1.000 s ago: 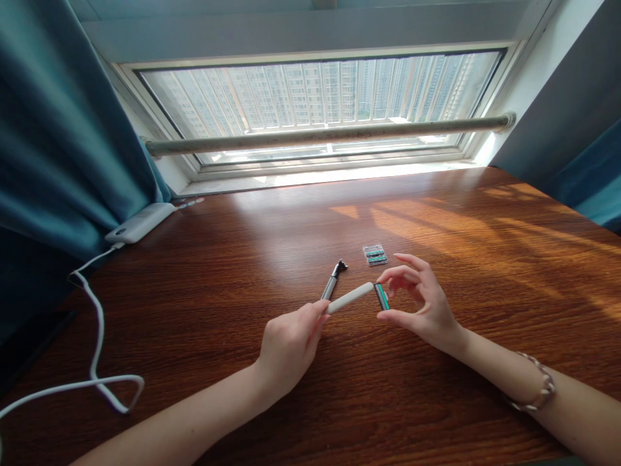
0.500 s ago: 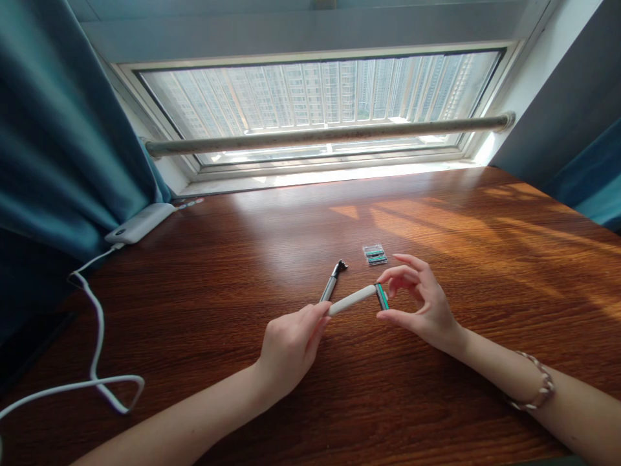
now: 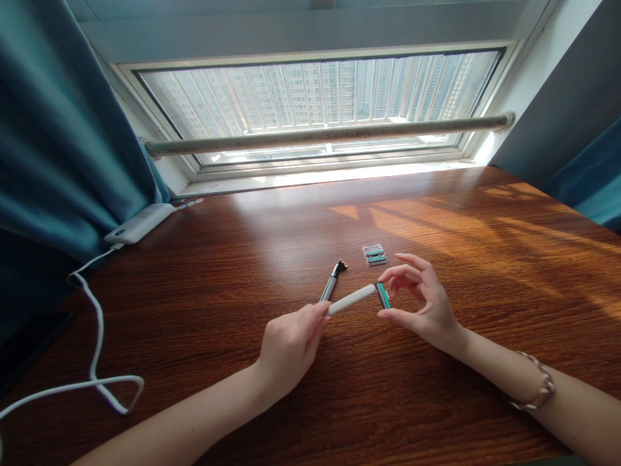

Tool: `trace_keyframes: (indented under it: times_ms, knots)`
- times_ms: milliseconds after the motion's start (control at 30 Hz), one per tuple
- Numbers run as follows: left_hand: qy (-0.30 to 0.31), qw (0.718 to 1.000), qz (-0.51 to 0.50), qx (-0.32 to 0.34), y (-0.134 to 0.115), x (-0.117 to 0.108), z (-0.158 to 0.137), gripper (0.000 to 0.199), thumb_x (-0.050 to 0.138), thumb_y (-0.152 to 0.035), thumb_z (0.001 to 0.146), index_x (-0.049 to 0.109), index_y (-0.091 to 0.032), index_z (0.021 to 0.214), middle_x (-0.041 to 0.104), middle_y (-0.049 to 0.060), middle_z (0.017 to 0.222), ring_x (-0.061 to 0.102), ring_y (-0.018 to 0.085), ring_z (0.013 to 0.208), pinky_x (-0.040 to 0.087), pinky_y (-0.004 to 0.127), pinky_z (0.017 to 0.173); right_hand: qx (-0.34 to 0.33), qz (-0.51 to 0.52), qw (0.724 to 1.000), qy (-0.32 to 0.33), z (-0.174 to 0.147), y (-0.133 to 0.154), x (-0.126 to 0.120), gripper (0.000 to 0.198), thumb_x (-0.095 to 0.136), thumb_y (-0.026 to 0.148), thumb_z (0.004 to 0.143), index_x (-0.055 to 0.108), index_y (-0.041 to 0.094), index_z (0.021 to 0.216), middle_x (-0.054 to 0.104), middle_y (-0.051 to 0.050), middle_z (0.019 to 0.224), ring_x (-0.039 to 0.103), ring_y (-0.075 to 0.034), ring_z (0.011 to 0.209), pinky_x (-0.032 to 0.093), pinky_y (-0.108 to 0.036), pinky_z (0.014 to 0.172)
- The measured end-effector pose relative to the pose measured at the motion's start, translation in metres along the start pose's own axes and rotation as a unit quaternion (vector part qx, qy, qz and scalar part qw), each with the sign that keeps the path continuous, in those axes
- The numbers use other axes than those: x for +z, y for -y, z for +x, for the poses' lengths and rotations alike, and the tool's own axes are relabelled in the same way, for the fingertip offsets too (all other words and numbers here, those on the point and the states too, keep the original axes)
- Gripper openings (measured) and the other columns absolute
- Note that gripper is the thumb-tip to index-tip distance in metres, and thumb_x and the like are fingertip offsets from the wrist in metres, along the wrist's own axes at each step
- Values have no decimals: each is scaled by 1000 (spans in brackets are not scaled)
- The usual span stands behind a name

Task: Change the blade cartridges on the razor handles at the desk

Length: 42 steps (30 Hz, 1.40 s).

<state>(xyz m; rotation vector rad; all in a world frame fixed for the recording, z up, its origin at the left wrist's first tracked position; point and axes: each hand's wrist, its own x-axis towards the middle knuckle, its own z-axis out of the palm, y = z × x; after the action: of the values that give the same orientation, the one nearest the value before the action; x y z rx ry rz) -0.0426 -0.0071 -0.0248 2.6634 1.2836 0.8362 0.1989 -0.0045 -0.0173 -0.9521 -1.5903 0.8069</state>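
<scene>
My left hand (image 3: 295, 343) pinches the near end of a slim white stick (image 3: 352, 299), which slants up to the right. At its far end is a razor cartridge (image 3: 383, 295), black with a green strip. Between the thumb and index finger of my right hand (image 3: 420, 301), the cartridge is held by its two ends. Whether stick and cartridge are joined or only touch, I cannot tell. Behind my left fingers lies a silver-and-black razor handle (image 3: 334, 279), its lower end hidden. A clear plastic case (image 3: 374, 254) with green-striped cartridges rests just beyond my right hand.
The brown wooden table (image 3: 233, 259) reaches to the window. A white power bank (image 3: 140, 223) with a white cable (image 3: 100, 330) lies at the left by a blue curtain (image 3: 72, 116). A metal rail (image 3: 330, 134) crosses the window.
The razor cartridge has shifted very slightly to the right and turned a little, showing more of its striped face. Both hands have otherwise barely moved.
</scene>
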Motion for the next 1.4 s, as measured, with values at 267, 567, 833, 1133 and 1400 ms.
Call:
trace_keyframes:
  times_ms: [267, 567, 833, 1133, 1400]
  knots:
    - [-2, 1000, -5, -4, -1, 0, -1, 21, 44, -19, 82, 53, -18, 102, 67, 2, 78, 60, 10, 60, 45, 19, 56, 1, 1, 1000, 1, 0, 0, 0, 73, 73, 21, 62, 28, 22, 120, 55, -6, 94, 52, -14, 68, 46, -34, 69]
    - [7, 999, -37, 40, -4, -3, -1, 23, 44, -17, 82, 51, -17, 104, 66, 4, 79, 59, 11, 61, 45, 20, 57, -5, -22, 998, 53, -2, -1, 0, 75, 72, 23, 63, 26, 24, 122, 57, -5, 95, 53, -15, 70, 47, -35, 70]
    - [22, 998, -9, 56, -3, -2, 1, 22, 44, -19, 82, 53, -17, 101, 66, 5, 78, 59, 11, 61, 44, 20, 56, -15, -38, 998, 39, -1, 0, 0, 75, 72, 23, 62, 27, 25, 122, 57, -5, 95, 53, -15, 70, 47, -34, 69]
    - [9, 1000, -8, 22, -2, -1, 0, 21, 46, -19, 82, 53, -17, 102, 66, 4, 78, 60, 11, 61, 46, 20, 58, -14, -44, 999, -1, -1, -3, 0, 73, 72, 22, 62, 27, 24, 121, 55, -6, 96, 52, -14, 68, 47, -35, 69]
    - [23, 998, -48, 43, -4, -2, 1, 22, 45, -18, 82, 53, -16, 102, 66, 5, 80, 60, 11, 63, 46, 20, 58, -8, -52, 998, 22, -1, -3, 0, 70, 70, 23, 64, 29, 24, 120, 57, -5, 95, 52, -15, 70, 47, -34, 68]
